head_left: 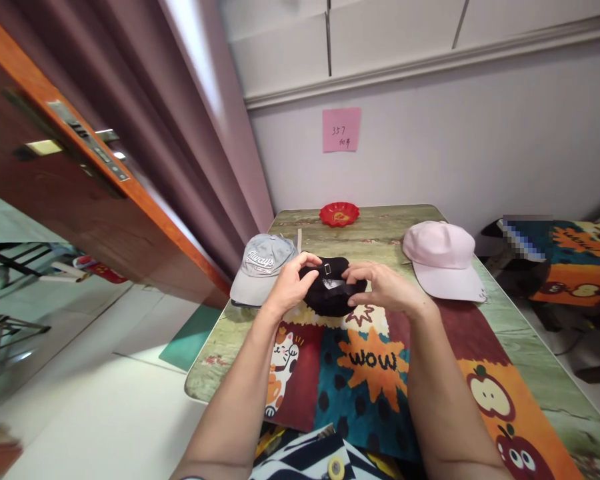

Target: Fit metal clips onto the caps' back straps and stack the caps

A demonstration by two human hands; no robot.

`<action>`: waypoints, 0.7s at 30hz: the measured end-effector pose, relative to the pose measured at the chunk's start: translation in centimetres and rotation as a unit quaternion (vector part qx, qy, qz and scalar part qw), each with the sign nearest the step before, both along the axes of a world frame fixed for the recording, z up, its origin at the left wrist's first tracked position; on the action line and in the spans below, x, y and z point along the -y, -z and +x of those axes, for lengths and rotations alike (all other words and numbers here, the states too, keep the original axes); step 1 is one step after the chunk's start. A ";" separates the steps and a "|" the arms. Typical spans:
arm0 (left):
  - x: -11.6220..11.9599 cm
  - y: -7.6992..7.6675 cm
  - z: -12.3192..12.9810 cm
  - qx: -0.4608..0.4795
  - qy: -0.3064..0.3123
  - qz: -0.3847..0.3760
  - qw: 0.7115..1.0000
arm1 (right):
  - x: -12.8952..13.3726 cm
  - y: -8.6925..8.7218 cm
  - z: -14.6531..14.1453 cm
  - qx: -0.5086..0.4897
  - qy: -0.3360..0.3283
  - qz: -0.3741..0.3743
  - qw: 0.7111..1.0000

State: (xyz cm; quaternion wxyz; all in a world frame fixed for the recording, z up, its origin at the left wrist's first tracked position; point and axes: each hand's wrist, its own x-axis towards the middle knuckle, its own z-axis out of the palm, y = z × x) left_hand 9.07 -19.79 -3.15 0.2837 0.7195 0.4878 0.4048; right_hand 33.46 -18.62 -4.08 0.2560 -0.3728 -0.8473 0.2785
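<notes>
Black cap (331, 293) sat mid-bench, both hands clamped on it: left hand (291, 283) at one side, right hand (380, 288) at the other. Grey cap (263, 265) lay just left, pink cap (443, 257) right, red dish (339, 213) far back. Bench (530, 360) carried a cartoon cloth (375, 373). Pink note (341, 129) hung on the wall; a wooden door (55, 180) stood left.

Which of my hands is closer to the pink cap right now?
Right. Your right hand grips the black cap on the side facing the pink cap, short of touching it. Your left hand holds the black cap's far side, beside the grey cap.
</notes>
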 end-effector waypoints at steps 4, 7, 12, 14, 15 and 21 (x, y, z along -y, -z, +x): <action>0.2 0.3 -0.1 0.047 -0.026 -0.012 0.998 | 1.1 -1.4 -0.6 -0.038 -0.001 -0.079 0.996; 0.3 0.4 0.1 0.086 -0.047 -0.022 0.995 | 1.7 -2.0 -0.7 -0.106 -0.004 -0.105 0.989; 0.4 0.7 0.6 0.189 -0.056 -0.068 0.978 | 1.7 -2.2 -0.8 -0.222 -0.003 -0.103 0.970; 0.3 0.9 0.8 0.219 -0.058 -0.074 0.971 | 1.5 -1.9 -0.9 -0.255 0.010 -0.111 0.960; 0.3 1.0 0.9 0.226 -0.058 -0.074 0.970 | 1.4 -1.8 -1.0 -0.271 0.016 -0.122 0.955; 0.4 1.2 1.5 0.197 -0.015 -0.061 0.978 | 0.9 -0.9 -1.6 -0.281 0.039 -0.175 0.943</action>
